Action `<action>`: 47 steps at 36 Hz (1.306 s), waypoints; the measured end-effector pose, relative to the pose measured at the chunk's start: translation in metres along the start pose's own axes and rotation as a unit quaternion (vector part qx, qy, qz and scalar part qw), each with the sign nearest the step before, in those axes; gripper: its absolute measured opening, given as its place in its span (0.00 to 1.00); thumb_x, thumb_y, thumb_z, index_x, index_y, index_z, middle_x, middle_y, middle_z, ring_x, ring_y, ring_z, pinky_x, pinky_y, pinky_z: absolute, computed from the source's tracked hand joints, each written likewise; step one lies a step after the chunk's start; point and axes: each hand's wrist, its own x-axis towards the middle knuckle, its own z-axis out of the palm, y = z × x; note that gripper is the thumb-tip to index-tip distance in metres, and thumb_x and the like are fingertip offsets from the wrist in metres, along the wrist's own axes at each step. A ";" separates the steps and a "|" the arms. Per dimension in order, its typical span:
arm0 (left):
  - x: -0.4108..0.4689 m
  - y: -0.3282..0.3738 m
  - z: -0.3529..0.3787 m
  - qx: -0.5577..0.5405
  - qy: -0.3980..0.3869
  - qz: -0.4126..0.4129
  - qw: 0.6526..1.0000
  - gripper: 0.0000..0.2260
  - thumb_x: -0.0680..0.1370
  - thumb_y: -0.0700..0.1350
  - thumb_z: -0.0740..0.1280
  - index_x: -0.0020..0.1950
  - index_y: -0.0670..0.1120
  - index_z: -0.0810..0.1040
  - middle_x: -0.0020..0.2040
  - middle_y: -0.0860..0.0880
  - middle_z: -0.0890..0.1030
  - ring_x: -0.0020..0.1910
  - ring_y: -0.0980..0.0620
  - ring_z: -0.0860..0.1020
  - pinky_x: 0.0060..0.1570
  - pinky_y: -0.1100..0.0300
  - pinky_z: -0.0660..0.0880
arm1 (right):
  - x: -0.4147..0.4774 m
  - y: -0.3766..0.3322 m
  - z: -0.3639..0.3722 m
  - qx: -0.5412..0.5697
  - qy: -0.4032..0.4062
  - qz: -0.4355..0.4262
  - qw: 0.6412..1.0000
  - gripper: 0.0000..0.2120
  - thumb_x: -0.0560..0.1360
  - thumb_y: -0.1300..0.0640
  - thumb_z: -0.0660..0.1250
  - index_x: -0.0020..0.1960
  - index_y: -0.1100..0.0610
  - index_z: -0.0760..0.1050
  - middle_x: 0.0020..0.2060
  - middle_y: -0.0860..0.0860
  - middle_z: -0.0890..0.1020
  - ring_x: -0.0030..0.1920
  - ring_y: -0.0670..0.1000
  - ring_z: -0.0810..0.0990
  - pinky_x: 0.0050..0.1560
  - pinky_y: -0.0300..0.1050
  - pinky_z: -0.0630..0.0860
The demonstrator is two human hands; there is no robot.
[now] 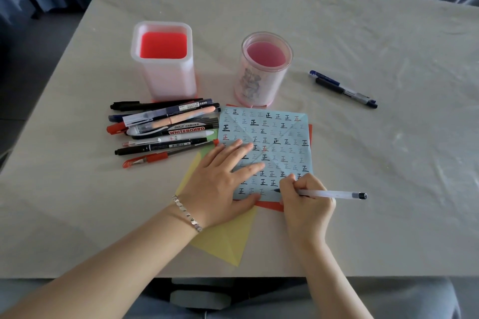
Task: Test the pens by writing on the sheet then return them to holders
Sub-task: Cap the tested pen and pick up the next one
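Gripping pen [331,193], right hand [305,201] at sheet [285,137] near edge; left hand [220,184] flat

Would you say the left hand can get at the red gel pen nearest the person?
Probably yes: the left hand rests flat on the blue sheet, and nothing blocks the red gel pen beside it.

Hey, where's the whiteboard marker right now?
In the head view, the whiteboard marker lies in the pile of pens on the left side of the table, in front of the square holder and just left of the blue sheet.
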 end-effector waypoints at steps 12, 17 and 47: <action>0.000 0.001 -0.001 -0.001 -0.001 -0.005 1.000 0.23 0.72 0.59 0.59 0.63 0.53 0.76 0.68 0.45 0.71 0.69 0.46 0.66 0.69 0.52 0.54 | 0.000 0.002 0.000 -0.003 -0.008 -0.001 1.000 0.16 0.65 0.60 0.63 0.23 0.57 0.59 0.19 0.50 0.63 0.24 0.46 0.60 0.25 0.38 0.59; 0.000 0.001 -0.001 0.002 -0.001 -0.003 1.000 0.23 0.72 0.59 0.59 0.63 0.53 0.76 0.68 0.45 0.71 0.69 0.46 0.66 0.69 0.53 0.54 | 0.000 0.001 0.001 -0.007 -0.003 -0.007 1.000 0.17 0.65 0.60 0.63 0.24 0.52 0.57 0.18 0.46 0.61 0.24 0.47 0.61 0.24 0.35 0.57; 0.000 0.002 -0.001 -0.002 0.003 -0.003 1.000 0.23 0.72 0.59 0.59 0.63 0.52 0.76 0.68 0.44 0.71 0.69 0.46 0.66 0.68 0.52 0.55 | -0.002 -0.001 0.001 0.002 -0.031 0.010 0.999 0.16 0.65 0.59 0.63 0.23 0.55 0.59 0.18 0.51 0.65 0.23 0.47 0.63 0.24 0.36 0.60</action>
